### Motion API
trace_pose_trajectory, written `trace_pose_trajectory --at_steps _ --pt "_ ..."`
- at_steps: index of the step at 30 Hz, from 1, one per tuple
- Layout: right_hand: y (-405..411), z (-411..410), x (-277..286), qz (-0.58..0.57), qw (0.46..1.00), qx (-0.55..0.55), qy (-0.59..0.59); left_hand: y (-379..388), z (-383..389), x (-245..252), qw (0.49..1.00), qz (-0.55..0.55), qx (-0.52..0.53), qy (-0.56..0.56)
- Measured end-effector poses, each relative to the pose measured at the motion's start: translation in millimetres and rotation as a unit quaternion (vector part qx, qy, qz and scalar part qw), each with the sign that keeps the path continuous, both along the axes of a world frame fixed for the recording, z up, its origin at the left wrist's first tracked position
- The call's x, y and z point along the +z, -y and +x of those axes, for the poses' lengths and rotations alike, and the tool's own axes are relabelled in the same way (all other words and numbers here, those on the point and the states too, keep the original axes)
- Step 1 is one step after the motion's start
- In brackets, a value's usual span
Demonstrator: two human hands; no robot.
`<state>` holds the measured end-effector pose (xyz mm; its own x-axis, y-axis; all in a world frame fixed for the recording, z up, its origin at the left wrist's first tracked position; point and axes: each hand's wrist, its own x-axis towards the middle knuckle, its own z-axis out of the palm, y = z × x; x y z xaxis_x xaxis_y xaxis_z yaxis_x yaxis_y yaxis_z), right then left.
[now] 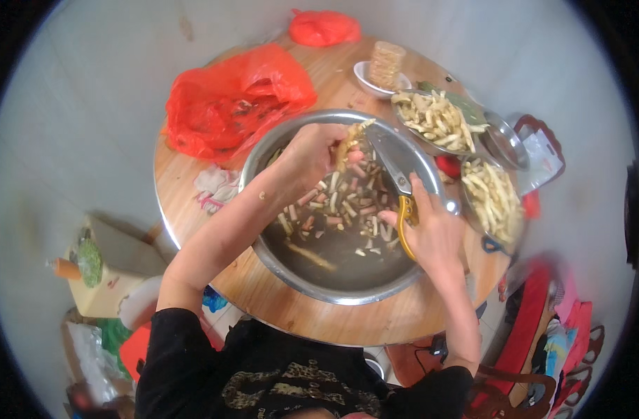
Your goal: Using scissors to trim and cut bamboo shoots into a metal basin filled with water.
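Note:
My left hand [322,149] grips a pale, knobbly chicken foot [348,144] above a wide steel basin [340,298]. In my right hand [429,225] is a pair of scissors [400,183] with yellow handles; the blades point up and left, beside the foot's upper end. Many short cut pieces [334,220], some pinkish and some whitish, lie in cloudy liquid in the basin. A longer yellowish piece [311,255] lies near the basin's lower left. Whether the blades touch the foot I cannot tell.
Red plastic bags [235,105] lie at the back left of the round wooden table [309,324], above a crumpled cloth [215,183]. Two steel bowls of pale pieces [440,123] [489,196] stand on the right. A clear jar [386,65] stands in a white bowl [364,78] behind.

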<state>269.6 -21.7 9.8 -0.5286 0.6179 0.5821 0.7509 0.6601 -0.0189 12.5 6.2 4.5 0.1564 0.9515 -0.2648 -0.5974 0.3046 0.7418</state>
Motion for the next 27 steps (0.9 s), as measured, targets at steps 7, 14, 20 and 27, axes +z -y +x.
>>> trace_pose_trajectory --at_steps 7,14,20,27 --pt "-9.5 9.6 -2.9 0.084 0.992 -0.011 0.093 -3.6 -11.4 -9.3 0.976 0.164 0.053 -0.135" --pt "-6.8 4.1 4.4 0.078 0.991 -0.010 0.110 2.5 -4.2 1.2 0.993 0.071 0.070 -0.062" --pt "-2.8 7.0 3.6 0.067 0.993 -0.005 0.102 8.4 -6.4 5.7 0.990 0.095 0.077 -0.076" --pt "-4.4 5.2 3.2 0.076 0.991 0.005 0.111 7.5 0.0 5.4 0.978 0.025 0.144 -0.146"
